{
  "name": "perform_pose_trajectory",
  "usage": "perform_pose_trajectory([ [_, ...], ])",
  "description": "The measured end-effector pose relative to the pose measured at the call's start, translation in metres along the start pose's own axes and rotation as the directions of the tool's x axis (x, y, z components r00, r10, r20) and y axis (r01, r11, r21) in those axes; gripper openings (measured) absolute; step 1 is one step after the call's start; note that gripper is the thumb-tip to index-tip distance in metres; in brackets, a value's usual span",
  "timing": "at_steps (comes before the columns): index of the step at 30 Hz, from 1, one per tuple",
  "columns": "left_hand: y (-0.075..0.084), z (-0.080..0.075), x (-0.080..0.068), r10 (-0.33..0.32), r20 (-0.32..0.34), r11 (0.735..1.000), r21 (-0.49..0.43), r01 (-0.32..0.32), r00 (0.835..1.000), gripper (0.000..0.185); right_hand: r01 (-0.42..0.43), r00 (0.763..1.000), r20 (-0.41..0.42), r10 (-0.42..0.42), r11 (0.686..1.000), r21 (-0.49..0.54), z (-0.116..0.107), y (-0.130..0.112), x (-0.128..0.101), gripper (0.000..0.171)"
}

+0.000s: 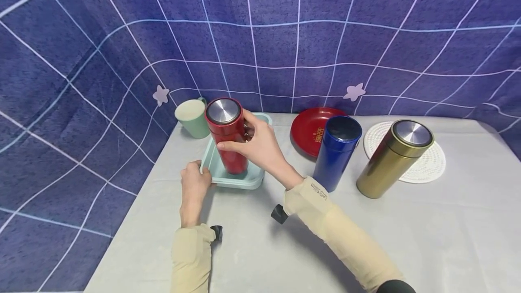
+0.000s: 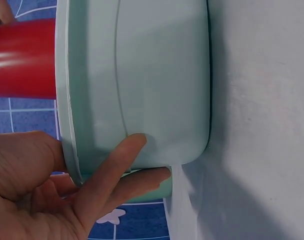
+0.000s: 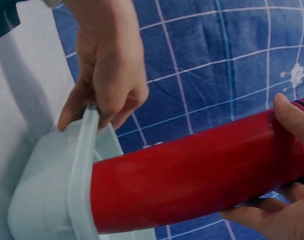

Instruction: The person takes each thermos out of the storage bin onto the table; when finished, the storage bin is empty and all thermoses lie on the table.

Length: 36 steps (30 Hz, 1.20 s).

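Note:
My right hand (image 1: 260, 143) grips a red thermos (image 1: 231, 148) with a silver lid round its upper body. The thermos stands nearly upright, its lower end down inside a pale green plastic bin (image 1: 240, 183). At the bin's near left corner, my left hand (image 1: 195, 180) pinches the rim, thumb on one side and fingers against the outer wall (image 2: 157, 90). In the right wrist view the red thermos (image 3: 192, 175) passes below the bin's rim (image 3: 84, 175), so its base is hidden there.
A green mug (image 1: 194, 121) stands behind the bin on the left. To the right are a red plate (image 1: 303, 132), a blue thermos (image 1: 333, 157), and a gold thermos (image 1: 386, 166) by a white round mat (image 1: 427, 164). A blue checked curtain (image 1: 277, 44) hangs behind the table.

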<state>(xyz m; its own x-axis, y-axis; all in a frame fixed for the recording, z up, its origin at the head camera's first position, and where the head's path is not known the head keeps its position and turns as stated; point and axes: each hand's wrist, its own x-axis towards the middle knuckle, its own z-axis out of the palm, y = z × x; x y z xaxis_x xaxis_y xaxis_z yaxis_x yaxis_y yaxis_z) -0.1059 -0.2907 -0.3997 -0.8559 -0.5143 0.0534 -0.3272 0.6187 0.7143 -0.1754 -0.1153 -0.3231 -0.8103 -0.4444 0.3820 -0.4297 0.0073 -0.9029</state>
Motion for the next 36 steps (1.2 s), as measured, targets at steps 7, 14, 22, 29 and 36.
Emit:
perform_pose_trajectory([
  [7, 0.001, -0.001, 0.000, 0.003, -0.006, 1.000, 0.005, -0.003, 1.000, 0.036, 0.033, 0.999, -0.001, -0.033, 0.999, 0.017, -0.012, -0.015, -0.011, 0.071],
  [14, 0.001, -0.001, -0.001, -0.009, -0.007, 1.000, 0.005, 0.009, 1.000, 0.037, 0.050, 0.999, 0.002, -0.050, 0.998, 0.041, -0.024, -0.028, -0.025, 0.068],
  [22, 0.001, 0.000, -0.001, -0.021, 0.019, 1.000, -0.019, 0.021, 1.000, 0.038, 0.036, 0.999, -0.025, -0.034, 0.997, 0.075, -0.039, -0.044, -0.045, 0.065],
  [29, 0.002, -0.001, -0.002, -0.020, 0.034, 0.999, -0.025, 0.020, 0.999, 0.039, 0.031, 0.999, -0.031, -0.028, 0.993, 0.112, -0.052, -0.055, -0.064, 0.065],
  [36, 0.003, 0.002, -0.001, -0.009, 0.031, 1.000, -0.023, 0.010, 0.999, 0.038, 0.002, 0.999, -0.041, 0.002, 0.995, 0.103, -0.067, -0.055, -0.077, 0.068],
])
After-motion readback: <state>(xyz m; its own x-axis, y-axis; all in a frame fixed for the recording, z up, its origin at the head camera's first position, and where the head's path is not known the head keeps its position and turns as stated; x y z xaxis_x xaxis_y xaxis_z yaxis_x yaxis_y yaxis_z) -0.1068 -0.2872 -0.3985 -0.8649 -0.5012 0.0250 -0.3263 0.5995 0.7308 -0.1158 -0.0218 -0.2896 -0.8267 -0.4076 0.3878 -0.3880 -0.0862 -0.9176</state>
